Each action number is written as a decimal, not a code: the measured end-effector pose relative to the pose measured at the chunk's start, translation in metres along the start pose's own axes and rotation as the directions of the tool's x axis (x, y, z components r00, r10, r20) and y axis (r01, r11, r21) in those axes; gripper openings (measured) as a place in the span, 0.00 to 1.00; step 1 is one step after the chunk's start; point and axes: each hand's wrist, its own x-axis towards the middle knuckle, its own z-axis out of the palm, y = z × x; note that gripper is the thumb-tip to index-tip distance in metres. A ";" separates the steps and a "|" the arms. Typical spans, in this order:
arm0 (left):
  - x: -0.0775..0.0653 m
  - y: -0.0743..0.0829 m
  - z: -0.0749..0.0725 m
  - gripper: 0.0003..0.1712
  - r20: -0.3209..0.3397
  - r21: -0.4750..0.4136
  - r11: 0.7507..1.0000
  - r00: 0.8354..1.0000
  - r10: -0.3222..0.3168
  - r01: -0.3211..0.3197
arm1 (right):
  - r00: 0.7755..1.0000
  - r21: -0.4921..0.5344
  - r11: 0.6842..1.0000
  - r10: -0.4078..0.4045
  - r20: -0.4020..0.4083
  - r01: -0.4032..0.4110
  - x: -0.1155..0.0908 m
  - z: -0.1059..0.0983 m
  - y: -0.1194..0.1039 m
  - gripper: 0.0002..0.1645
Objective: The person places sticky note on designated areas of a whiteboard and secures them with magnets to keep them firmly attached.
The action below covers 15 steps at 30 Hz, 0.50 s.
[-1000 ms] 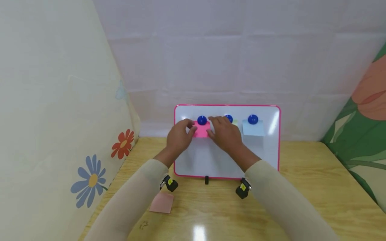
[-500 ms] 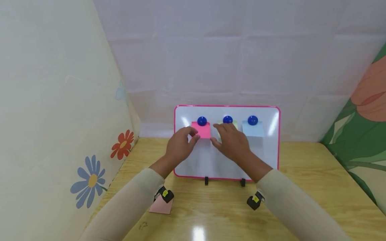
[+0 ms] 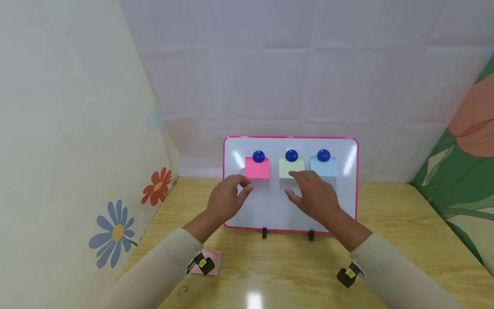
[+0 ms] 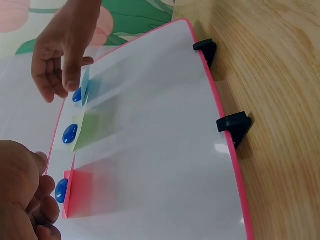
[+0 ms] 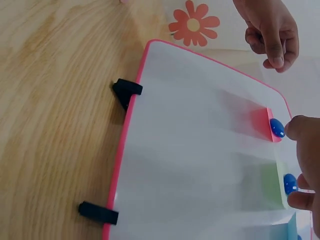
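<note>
A whiteboard (image 3: 266,210) with a pink rim stands on the table. Three sticky notes hang on it in a row, each under a blue round magnet: a pink note (image 3: 256,170), a pale green note (image 3: 287,168) and a light blue note (image 3: 324,168). My left hand (image 3: 228,196) hovers before the board, below and left of the pink note, fingers loosely bent and holding nothing. My right hand (image 3: 314,193) is in front of the board below the green and blue notes, thumb and fingers spread apart with nothing between them.
Two black stand feet, one a black clip (image 4: 234,122), support the board's lower edge on the wooden table (image 3: 262,266). A pale pink pad of paper (image 3: 214,259) lies at the front left, partly behind the left wrist camera. A white cloth backdrop rises behind the board.
Both hands have drawn back and down from the pink note, the right one also moving to the right. The green note and its magnet have come into full view.
</note>
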 end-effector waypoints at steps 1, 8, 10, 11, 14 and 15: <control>-0.001 -0.001 0.000 0.10 0.000 0.004 1.000 1.000 0.003 -0.003 | 1.000 -0.004 1.000 0.002 0.002 -0.002 -0.003 0.000 0.002 0.35; -0.007 -0.001 -0.002 0.10 0.025 0.030 1.000 1.000 0.003 -0.004 | 1.000 -0.017 1.000 0.021 0.017 -0.020 -0.017 -0.002 0.014 0.36; -0.010 -0.001 -0.003 0.11 0.037 0.034 0.999 0.999 0.006 -0.007 | 0.999 -0.012 1.000 0.027 0.024 -0.026 -0.021 -0.003 0.016 0.36; -0.011 0.000 -0.003 0.11 0.041 0.034 0.999 0.999 0.008 -0.009 | 0.999 -0.011 1.000 0.028 0.027 -0.028 -0.022 -0.004 0.017 0.36; -0.015 -0.002 -0.003 0.10 0.055 0.045 0.999 0.998 0.011 -0.014 | 0.999 0.000 1.000 0.023 0.029 -0.023 -0.028 -0.006 0.019 0.36; -0.017 -0.003 -0.003 0.10 0.060 0.050 0.999 0.998 0.010 -0.013 | 0.999 0.005 1.000 0.021 0.027 -0.021 -0.030 -0.007 0.020 0.35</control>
